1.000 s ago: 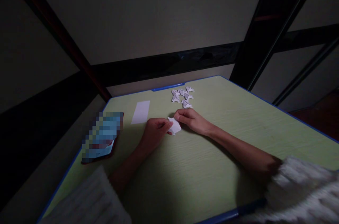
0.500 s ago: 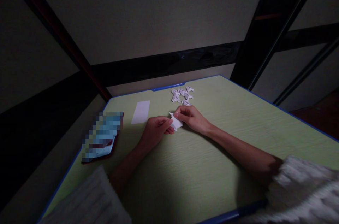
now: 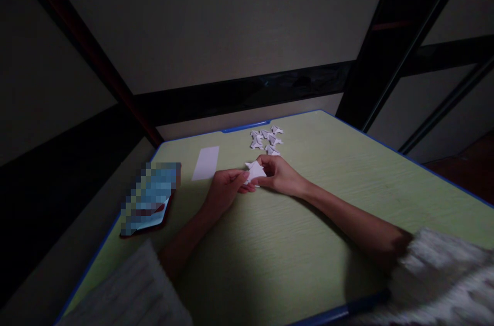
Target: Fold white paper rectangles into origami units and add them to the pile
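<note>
Between my two hands is a small piece of folded white paper (image 3: 256, 171), held just above the table with a pointed flap at its upper left. My left hand (image 3: 230, 182) pinches its left side, thumb on top and fingers beneath. From the right, my right hand (image 3: 281, 174) grips the other side, its thumb along the lower edge; some of its fingers are hidden behind the paper. Just beyond lie several folded white paper figures (image 3: 273, 139) in a cluster, the nearest close to my right hand.
A flat white paper strip (image 3: 206, 162) lies left of the figures. Farther left is a dark-red-edged, tablet-like thing (image 3: 154, 207) with a blurred-out surface. The pale green table (image 3: 347, 187) has a blue edge and stands against a panelled wall (image 3: 231, 22).
My right thumb has moved from the top of the folded paper down to its lower edge. The paper has turned slightly in my fingers. My left hand has barely moved.
</note>
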Tool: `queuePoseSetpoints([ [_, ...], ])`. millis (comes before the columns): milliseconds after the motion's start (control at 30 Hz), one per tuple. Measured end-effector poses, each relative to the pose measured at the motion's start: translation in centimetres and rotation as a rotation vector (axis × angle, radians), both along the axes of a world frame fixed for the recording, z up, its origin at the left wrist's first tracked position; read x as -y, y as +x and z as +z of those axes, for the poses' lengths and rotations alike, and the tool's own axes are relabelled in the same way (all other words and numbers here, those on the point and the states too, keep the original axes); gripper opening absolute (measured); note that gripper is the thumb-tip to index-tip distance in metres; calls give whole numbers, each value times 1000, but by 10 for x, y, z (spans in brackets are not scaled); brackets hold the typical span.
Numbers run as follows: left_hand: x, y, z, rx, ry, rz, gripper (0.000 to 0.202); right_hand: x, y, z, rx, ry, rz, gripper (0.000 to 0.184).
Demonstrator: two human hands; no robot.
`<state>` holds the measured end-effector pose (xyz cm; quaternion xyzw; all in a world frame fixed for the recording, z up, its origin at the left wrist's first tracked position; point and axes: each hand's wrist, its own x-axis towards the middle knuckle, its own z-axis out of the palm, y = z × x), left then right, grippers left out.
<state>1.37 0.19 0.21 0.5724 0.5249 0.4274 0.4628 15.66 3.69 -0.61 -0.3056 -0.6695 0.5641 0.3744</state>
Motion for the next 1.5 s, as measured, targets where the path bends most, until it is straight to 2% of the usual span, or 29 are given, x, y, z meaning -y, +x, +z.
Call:
queuePoseSetpoints([
  [367, 5, 4, 6, -70, 37, 10, 14, 2, 1, 6, 20, -18, 25, 15],
  [600, 5, 6, 6, -87, 24, 26, 10, 4, 0, 3, 25, 14, -38, 18],
  [1000, 6, 6, 6, -90, 36, 19, 12, 1, 2, -1, 5, -10, -53, 18],
  [1200, 5, 6, 6, -85, 38, 56, 13, 3, 0, 2, 16, 74, -38, 19],
  [1367, 3, 5, 1, -55, 43, 16, 13, 6, 1, 2, 85, 179, -72, 18],
  [1500, 4, 4, -2, -90, 111, -7, 16, 7, 1, 2, 120, 216, -77, 16],
])
